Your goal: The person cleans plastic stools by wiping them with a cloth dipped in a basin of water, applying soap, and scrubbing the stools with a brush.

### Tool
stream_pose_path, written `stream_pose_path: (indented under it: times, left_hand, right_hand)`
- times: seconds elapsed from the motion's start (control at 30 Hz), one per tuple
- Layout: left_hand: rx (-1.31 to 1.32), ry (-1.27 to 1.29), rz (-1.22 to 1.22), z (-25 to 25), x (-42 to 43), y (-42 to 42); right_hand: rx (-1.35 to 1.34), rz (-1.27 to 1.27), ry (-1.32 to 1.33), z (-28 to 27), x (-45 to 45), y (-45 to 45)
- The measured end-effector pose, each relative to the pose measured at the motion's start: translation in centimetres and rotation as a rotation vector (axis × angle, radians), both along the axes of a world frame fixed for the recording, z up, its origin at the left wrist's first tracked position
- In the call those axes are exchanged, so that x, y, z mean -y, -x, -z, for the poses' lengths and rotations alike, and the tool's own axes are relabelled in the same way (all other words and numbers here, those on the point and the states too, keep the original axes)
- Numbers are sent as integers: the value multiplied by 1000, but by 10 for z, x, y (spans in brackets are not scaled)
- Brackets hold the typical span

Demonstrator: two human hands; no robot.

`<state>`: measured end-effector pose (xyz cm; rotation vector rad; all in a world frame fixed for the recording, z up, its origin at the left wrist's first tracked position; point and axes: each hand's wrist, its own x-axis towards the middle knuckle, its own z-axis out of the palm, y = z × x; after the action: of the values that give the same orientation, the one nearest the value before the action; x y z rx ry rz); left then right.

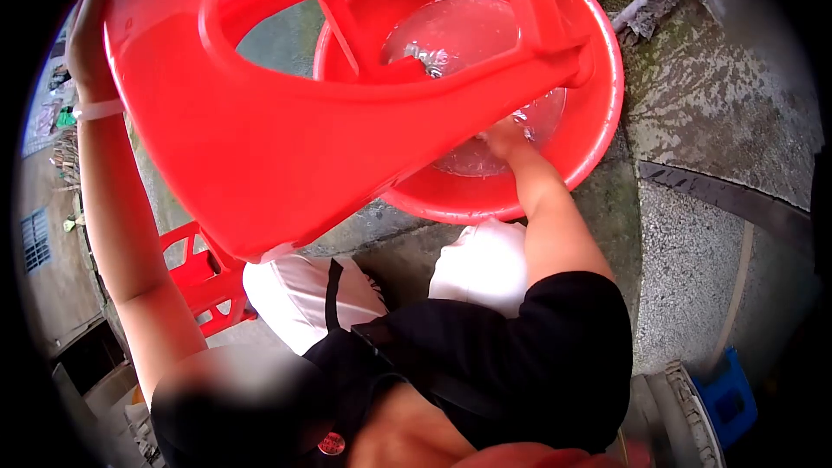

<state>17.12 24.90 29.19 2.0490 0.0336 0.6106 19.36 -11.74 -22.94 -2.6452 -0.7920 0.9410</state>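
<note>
A large red plastic stool (286,139) is held tilted on its side in front of me, its legs reaching over a round red basin (601,121). My left hand (89,30) grips the stool's far left edge, with the fingers partly hidden at the top of the view. Water (472,26), with some bubbles and glints, fills the bottom of the basin. My right hand (500,136) reaches down into that water below the stool's lower leg. Its fingers are submerged and partly covered, so what they hold, if anything, cannot be seen.
Another red plastic stool (204,282) stands by my left knee. At the lower right is a blue plastic stool (728,394). Wet concrete ground (711,95) surrounds the basin, with a dark raised strip (728,191) to the right. A greyish bundle (646,13) lies beyond the basin.
</note>
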Motion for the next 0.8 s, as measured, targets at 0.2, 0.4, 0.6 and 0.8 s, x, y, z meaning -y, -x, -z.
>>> stream_pose_path:
  times: [0.2, 0.4, 0.6, 0.8]
  left_hand:
    - [385, -1105, -5, -7, 35, -42]
    - [187, -484, -21, -7, 63, -55]
    - [165, -444, 23, -7, 51, -57]
    - [113, -323, 13, -6, 45, -53]
  right_hand:
    - [-179, 1194, -998, -79, 39, -24]
    - [346, 751, -1059, -172, 71, -12]
    - [113, 619, -9, -94, 43, -9]
    - [60, -180, -54, -24, -22, 12]
